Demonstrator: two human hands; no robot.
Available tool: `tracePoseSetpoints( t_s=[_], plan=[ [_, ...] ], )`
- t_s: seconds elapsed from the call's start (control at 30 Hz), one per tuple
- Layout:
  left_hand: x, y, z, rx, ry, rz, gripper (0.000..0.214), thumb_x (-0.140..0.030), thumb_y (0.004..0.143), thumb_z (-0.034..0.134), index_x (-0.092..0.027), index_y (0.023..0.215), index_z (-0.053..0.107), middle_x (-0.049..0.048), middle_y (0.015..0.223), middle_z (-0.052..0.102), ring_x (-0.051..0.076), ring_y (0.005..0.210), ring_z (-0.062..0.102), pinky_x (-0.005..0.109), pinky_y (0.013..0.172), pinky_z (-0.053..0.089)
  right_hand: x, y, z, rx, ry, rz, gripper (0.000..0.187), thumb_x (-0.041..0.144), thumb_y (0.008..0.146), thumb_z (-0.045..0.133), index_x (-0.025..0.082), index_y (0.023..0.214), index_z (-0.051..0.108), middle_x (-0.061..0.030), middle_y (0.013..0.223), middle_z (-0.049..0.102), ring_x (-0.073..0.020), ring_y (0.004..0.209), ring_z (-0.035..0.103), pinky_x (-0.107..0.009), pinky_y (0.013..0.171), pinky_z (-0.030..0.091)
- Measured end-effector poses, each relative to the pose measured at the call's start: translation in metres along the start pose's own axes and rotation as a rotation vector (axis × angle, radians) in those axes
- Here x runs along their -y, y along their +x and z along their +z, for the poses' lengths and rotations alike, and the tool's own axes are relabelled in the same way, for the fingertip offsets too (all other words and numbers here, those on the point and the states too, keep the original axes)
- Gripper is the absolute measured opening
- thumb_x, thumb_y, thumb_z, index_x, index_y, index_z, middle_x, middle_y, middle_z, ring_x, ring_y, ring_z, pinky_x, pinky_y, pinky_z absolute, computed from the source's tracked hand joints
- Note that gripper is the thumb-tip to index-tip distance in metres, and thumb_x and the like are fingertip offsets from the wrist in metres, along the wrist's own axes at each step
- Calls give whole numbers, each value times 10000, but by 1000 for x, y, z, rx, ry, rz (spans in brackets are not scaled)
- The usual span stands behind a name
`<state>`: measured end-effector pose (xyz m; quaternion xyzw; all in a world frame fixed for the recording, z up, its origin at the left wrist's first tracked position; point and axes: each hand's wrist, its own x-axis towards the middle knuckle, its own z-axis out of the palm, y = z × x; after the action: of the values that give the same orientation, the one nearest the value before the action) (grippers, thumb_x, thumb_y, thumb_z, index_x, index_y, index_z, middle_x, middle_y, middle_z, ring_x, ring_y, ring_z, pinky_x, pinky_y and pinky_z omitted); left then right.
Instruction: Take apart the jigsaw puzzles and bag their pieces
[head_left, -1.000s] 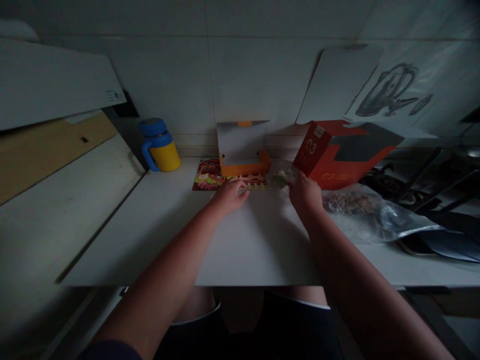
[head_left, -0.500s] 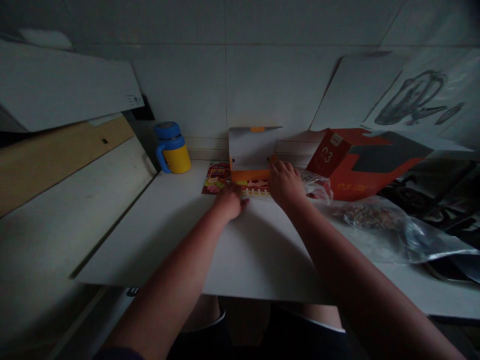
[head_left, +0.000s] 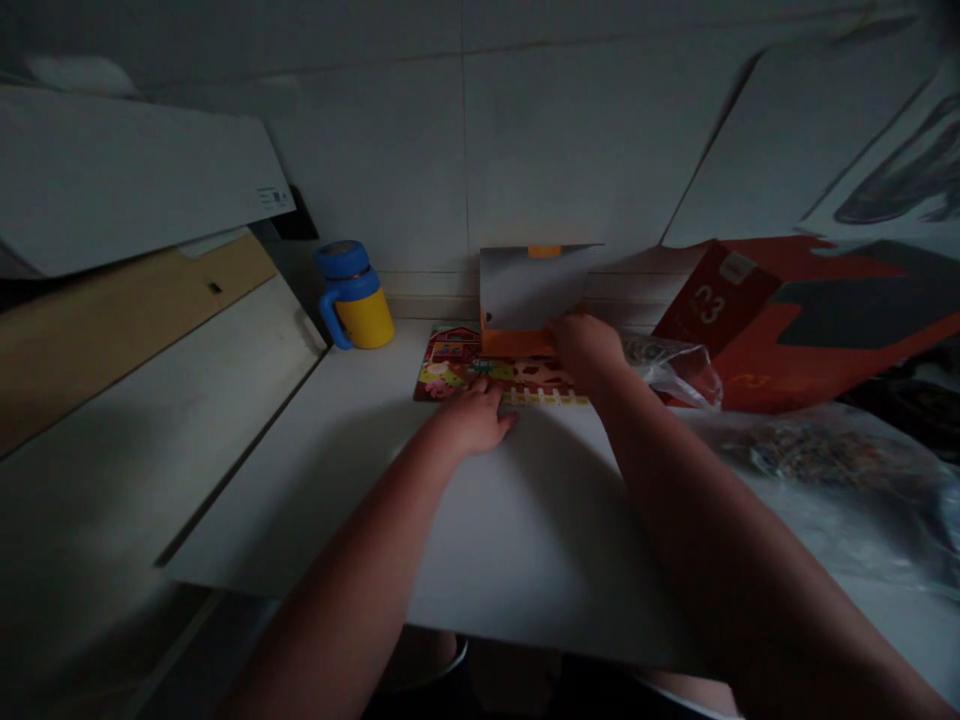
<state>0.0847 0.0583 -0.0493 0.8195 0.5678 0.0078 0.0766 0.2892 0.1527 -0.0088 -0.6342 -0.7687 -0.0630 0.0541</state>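
Note:
An orange box [head_left: 517, 343] stands against the wall, its lid [head_left: 536, 290] raised with a grey inner side. Under and before it lies a colourful farm picture [head_left: 450, 375] with a barn, animals and a white fence; whether it is a board or a sheet, I cannot tell. My left hand [head_left: 476, 415] is open, fingers lying on the picture's front edge, thumb out on the table. At the box's right end, my right hand [head_left: 589, 350] is closed on its side, fingertips partly hidden.
A blue and yellow mug [head_left: 360, 300] stands on the white table [head_left: 510, 530] at the left. To the right are a small clear bag [head_left: 679, 370], a larger clear bag [head_left: 832, 460] of small pieces and a red box [head_left: 802, 340]. Stacked boxes [head_left: 135, 180] border the left side.
The view has shifted, so things sit further right. My left hand has drawn back a little on the picture and its fingers show more. My right hand has turned at the box's right end.

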Motion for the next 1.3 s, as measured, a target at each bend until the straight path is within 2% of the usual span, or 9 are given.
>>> tracePoseSetpoints(
  t_s=[0.33, 0.5, 0.7, 0.8, 0.9, 1.0, 1.07, 1.13, 1.3],
  plan=[
    [-17, -30, -29, 241, 71, -19, 700, -549, 935, 638, -143, 1499, 550, 229, 1671, 414, 406, 1400, 568, 488, 1102, 493, -7, -6, -5, -158, -2, 10, 306, 233, 1009, 528, 192, 1160, 791, -181, 1083, 764, -349, 1194, 594, -379, 866, 479],
    [-31, -40, -39, 200, 127, 8, 572, -575, 905, 666, -133, 1261, 742, 232, 1236, 755, 402, 1101, 730, 460, 905, 568, -1, -6, -3, -193, 12, 6, 335, 200, 1017, 484, 172, 1134, 797, -192, 1102, 767, -351, 1194, 589, -389, 878, 492],
    [-29, -49, -50, 226, 158, 59, 507, -644, 884, 662, -179, 993, 832, 173, 954, 799, 358, 892, 754, 438, 789, 570, 4, 1, 9, -153, 29, 30, 367, 181, 1013, 457, 186, 1145, 799, -186, 1135, 772, -314, 1090, 663, -361, 818, 510],
    [-27, -46, -49, 164, 133, -5, 549, -689, 890, 630, -183, 972, 826, 167, 894, 781, 355, 872, 746, 445, 785, 569, 7, 3, 14, -135, 19, 17, 368, 186, 1013, 460, 200, 1164, 795, -170, 1162, 777, -296, 1056, 684, -351, 802, 511],
    [-32, -33, -35, -59, 73, -113, 545, -610, 1015, 483, -162, 1085, 785, 180, 1004, 774, 352, 962, 738, 463, 861, 568, 9, 3, 17, -134, 20, 1, 368, 200, 1019, 464, 203, 1177, 796, -170, 1162, 781, -295, 1034, 700, -359, 807, 514],
    [-36, -21, -10, -213, 22, -82, 580, -606, 1023, 488, -152, 1336, 672, 224, 1342, 689, 411, 1277, 625, 537, 1072, 494, 10, 3, 20, -127, 23, 12, 377, 219, 1029, 457, 203, 1167, 807, -181, 1121, 790, -306, 1006, 718, -375, 815, 520],
    [-37, -16, 4, -156, 39, -64, 648, -631, 981, 556, -183, 1446, 611, 235, 1583, 519, 506, 1492, 406, 650, 1172, 374, 10, 3, 21, -128, 23, 17, 372, 216, 1024, 466, 199, 1152, 815, -190, 1109, 792, -311, 1005, 724, -379, 821, 523],
    [-37, -15, 11, -57, 30, -64, 681, -652, 966, 558, -221, 1491, 587, 221, 1657, 438, 548, 1544, 301, 714, 1184, 316, 10, 3, 20, -133, 20, -4, 360, 207, 1016, 479, 190, 1150, 813, -198, 1118, 789, -318, 1022, 722, -384, 821, 524],
    [-39, -20, 2, 66, 15, -48, 792, -713, 907, 600, -241, 1542, 562, 228, 1633, 475, 546, 1524, 348, 710, 1198, 292, 13, 3, 19, -107, 25, -81, 333, 229, 1034, 492, 204, 1185, 788, -177, 1122, 792, -304, 1057, 719, -369, 831, 514]
  ],
)
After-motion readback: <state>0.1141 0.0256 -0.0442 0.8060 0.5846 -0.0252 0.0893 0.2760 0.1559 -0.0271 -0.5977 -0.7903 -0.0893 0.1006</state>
